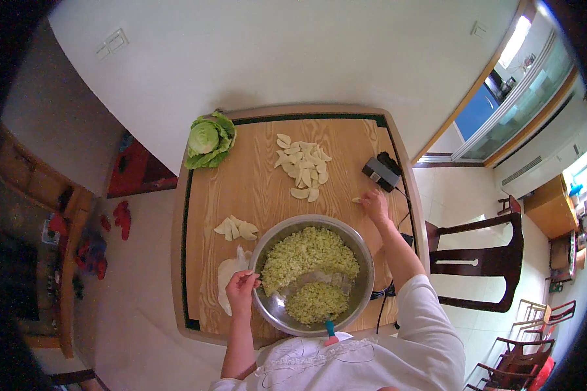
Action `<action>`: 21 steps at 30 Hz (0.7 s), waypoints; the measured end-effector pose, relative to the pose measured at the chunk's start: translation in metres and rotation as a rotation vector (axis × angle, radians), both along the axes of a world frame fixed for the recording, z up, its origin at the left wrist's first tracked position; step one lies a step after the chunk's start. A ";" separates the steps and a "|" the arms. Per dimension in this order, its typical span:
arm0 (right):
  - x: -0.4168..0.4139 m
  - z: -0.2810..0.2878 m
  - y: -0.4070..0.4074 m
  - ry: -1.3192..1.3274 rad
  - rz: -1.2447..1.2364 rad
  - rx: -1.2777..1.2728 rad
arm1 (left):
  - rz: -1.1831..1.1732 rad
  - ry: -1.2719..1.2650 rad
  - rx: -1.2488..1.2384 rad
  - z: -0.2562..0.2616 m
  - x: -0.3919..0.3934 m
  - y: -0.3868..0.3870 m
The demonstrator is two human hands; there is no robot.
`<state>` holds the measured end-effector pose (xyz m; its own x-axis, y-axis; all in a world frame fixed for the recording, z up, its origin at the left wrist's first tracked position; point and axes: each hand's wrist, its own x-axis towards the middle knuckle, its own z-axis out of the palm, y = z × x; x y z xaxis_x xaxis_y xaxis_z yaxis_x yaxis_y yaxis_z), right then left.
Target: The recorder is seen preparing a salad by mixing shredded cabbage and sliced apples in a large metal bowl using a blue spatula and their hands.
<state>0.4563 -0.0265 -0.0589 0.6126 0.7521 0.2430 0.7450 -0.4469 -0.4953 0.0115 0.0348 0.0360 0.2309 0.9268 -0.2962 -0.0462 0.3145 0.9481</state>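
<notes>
A wide stainless steel bowl [367, 288] sits at the table's near edge, close to my body. In it are two heaps of finely chopped pale green vegetable [313, 254], with bare metal showing between them. My left hand [242, 288] is at the bowl's left rim, its fingertips pinched over the edge. Right of the bowl's far side, my right hand [374, 204] is low over the table with a small pale piece [356, 200] at its fingertips. Many pale crescent-shaped pieces [303, 166] lie piled beyond the bowl. A smaller cluster of pale pieces [236, 228] rests left of it.
A leafy green cabbage [205, 139] stands at the table's far left corner. A white sheet-like thing [229, 283] lies partly behind my left hand. At right are a grey-black device [381, 173] and its cable. A dark wooden chair [474, 261] stands beyond the right edge.
</notes>
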 end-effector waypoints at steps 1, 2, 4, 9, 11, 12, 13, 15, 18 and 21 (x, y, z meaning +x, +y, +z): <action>0.001 -0.001 0.000 0.000 0.001 0.000 | -0.001 0.004 0.000 -0.001 -0.001 0.000; 0.003 -0.003 0.000 0.007 0.024 -0.021 | -0.002 0.008 0.000 -0.002 -0.001 0.000; 0.002 -0.003 0.001 0.016 0.050 -0.042 | 0.001 0.004 -0.020 0.002 0.000 -0.001; 0.010 0.000 0.006 0.231 -0.009 0.032 | -0.007 -0.006 -0.014 0.003 -0.003 -0.001; 0.035 -0.006 -0.010 0.296 -0.101 0.222 | -0.021 0.002 -0.005 -0.001 0.002 0.001; 0.044 -0.009 -0.020 0.363 -0.183 0.413 | -0.036 -0.004 -0.010 -0.001 0.006 0.001; 0.035 0.000 -0.017 0.372 -0.174 0.410 | -0.024 0.017 0.006 -0.001 0.001 0.000; 0.015 0.030 -0.018 0.420 -0.299 0.390 | -0.003 0.040 0.025 0.000 -0.007 -0.001; -0.002 0.041 -0.025 0.400 -0.269 0.352 | 0.012 -0.021 -0.020 0.002 -0.010 -0.004; 0.021 0.005 -0.044 0.253 -0.240 0.260 | -0.060 -0.044 -0.002 0.009 0.004 -0.006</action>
